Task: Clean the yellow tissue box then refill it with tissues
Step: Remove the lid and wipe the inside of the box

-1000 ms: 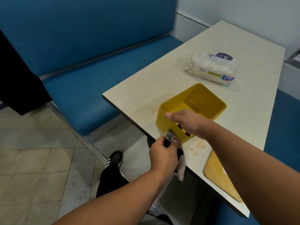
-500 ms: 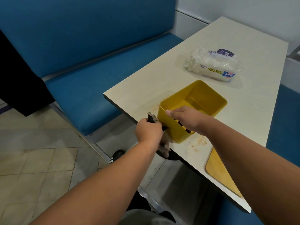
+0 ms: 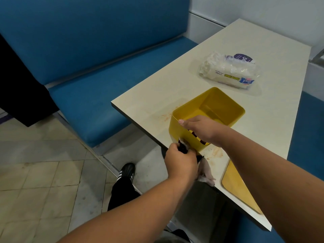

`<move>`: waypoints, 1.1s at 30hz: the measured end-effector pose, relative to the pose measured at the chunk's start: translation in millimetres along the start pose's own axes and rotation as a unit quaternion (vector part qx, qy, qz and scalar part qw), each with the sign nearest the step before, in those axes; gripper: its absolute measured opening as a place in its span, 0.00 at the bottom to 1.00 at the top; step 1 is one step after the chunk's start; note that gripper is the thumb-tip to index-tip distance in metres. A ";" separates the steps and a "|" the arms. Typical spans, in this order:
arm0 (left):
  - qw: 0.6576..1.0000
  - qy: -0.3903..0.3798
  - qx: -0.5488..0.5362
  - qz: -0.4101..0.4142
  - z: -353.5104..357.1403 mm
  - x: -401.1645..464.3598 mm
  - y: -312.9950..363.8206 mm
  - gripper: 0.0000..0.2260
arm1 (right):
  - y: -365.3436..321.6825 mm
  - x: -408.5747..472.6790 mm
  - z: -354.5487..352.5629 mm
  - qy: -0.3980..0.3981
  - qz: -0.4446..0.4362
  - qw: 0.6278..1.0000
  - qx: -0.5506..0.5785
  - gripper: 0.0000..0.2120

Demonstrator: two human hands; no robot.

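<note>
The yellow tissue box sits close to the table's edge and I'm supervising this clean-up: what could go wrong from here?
1. The yellow tissue box stands near the table corner; the left hand rubbing its outer wall with the cloth might shove it off if the right hand loosens on the rim.
2. Reddish smears beside the box could transfer back onto it.
3. The lid lies at the near edge, where an arm could knock it.

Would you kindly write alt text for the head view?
A left hand wipes the near wall of an open yellow box with a cloth while the right hand holds its rim; a tissue pack lies behind.
</note>
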State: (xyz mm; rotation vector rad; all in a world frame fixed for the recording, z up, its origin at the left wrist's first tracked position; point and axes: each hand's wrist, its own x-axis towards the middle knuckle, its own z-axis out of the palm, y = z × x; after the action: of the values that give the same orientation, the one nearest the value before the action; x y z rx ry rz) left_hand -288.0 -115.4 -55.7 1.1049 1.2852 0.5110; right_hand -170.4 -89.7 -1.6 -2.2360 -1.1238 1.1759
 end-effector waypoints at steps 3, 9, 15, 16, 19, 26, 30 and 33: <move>0.999 0.006 -0.045 0.014 -0.4 -3.2 -5.9 0.06 | 0.2 0.0 -0.4 -0.001 -0.005 1.000 -0.008 0.32; 0.995 0.012 -0.095 -0.002 6.4 -7.8 4.4 0.07 | -1.2 -2.3 0.7 0.006 -0.020 1.000 0.001 0.35; 0.994 0.016 -0.105 -0.016 6.2 -3.8 9.8 0.06 | -0.5 -1.1 1.3 0.007 -0.024 1.000 -0.003 0.33; 0.994 0.012 -0.106 -0.001 7.0 -5.0 11.6 0.06 | 0.6 0.4 1.3 0.005 -0.026 1.000 0.000 0.33; 0.996 0.024 -0.082 0.002 2.5 0.9 8.8 0.04 | -0.3 0.1 1.5 0.003 -0.026 1.000 -0.005 0.33; 0.992 0.084 -0.092 0.029 -7.3 32.1 23.2 0.05 | 1.3 1.8 0.7 -0.009 -0.037 0.999 -0.021 0.34; 0.992 0.092 -0.083 -0.002 -12.5 47.4 25.3 0.04 | 0.9 0.0 1.9 0.007 -0.030 0.999 -0.036 0.30; 0.988 0.096 -0.108 0.045 -14.9 54.9 33.3 0.08 | 0.0 0.5 1.3 0.011 -0.035 0.998 -0.041 0.27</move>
State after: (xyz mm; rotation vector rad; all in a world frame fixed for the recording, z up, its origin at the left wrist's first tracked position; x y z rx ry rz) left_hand -278.4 -50.3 -52.7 0.9511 1.3143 0.8210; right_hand -171.3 -89.3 -2.6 -2.2451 -1.2526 1.0929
